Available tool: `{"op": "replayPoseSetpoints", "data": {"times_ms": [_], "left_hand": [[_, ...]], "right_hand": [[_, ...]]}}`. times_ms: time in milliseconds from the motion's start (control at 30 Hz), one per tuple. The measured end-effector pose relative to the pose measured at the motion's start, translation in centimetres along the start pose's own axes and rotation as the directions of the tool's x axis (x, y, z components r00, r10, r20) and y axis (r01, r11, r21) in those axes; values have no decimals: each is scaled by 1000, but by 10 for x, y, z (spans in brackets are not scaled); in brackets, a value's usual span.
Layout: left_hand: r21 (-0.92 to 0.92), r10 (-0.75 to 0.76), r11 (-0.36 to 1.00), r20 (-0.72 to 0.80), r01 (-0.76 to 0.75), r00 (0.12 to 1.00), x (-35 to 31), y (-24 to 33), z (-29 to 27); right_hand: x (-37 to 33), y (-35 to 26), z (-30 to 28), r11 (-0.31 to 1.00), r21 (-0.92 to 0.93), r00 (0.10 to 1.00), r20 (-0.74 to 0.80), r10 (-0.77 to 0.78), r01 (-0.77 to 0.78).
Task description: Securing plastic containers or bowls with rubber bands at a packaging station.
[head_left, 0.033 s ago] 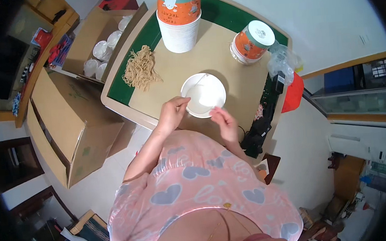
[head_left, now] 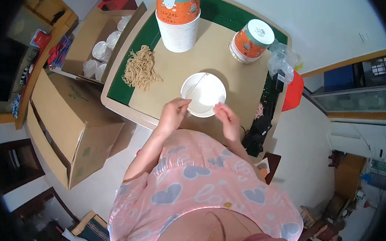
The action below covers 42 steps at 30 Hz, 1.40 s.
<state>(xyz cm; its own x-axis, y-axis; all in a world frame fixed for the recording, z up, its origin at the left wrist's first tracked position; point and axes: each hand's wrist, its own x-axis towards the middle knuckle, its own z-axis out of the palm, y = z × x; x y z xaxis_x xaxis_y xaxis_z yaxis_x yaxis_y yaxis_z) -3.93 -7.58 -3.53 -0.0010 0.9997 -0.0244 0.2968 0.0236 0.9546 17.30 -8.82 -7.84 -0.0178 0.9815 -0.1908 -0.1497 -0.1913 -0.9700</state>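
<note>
A white paper tub (head_left: 207,103) stands at the near middle of the table, its mouth facing up. A thin cord (head_left: 194,86) runs from its far rim across the opening toward my left hand (head_left: 173,116), whose thumb and forefinger pinch it at the tub's left near side. By the right near rim is my right hand (head_left: 228,118), its fingers bunched and slightly blurred. Whatever those fingers hold is too small to make out. A tangled heap of tan cords (head_left: 141,69) lies to the left of the tub.
A tall stack of upturned tubs (head_left: 179,28) rises at the far left of the table. Finished-looking orange and green tubs (head_left: 250,42) stand far right, beside a clear plastic bag (head_left: 282,62). Black devices (head_left: 256,134) line the right edge. Cardboard boxes (head_left: 69,123) are on the left.
My right hand has shifted slightly right and up along the tub's rim. My left hand stays almost in place, and the cord across the opening shows more clearly.
</note>
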Motion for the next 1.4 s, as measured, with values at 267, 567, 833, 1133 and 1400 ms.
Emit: {"op": "replayPoseSetpoints", "data": {"times_ms": [267,567,833,1133,1400], "left_hand": [[135,134,979,129,-151,983,-1,-31,2],[336,473,680,479,-652,740,41,-52,14],[-88,161,985,157,-148,974,90,-13,1],[-170,177,973,117,-156,977,94,-17,-7],[-97,24,995,179,-7,984,89,-11,-3]], "right_hand": [[29,-58,22,861,505,984,-174,34,60],[7,-153,104,923,-90,927,36,-373,375],[-8,-123,120,977,-212,762,631,144,-9],[-3,-102,75,995,75,962,270,43,-65],[6,-99,38,932,358,982,146,-118,58]]}}
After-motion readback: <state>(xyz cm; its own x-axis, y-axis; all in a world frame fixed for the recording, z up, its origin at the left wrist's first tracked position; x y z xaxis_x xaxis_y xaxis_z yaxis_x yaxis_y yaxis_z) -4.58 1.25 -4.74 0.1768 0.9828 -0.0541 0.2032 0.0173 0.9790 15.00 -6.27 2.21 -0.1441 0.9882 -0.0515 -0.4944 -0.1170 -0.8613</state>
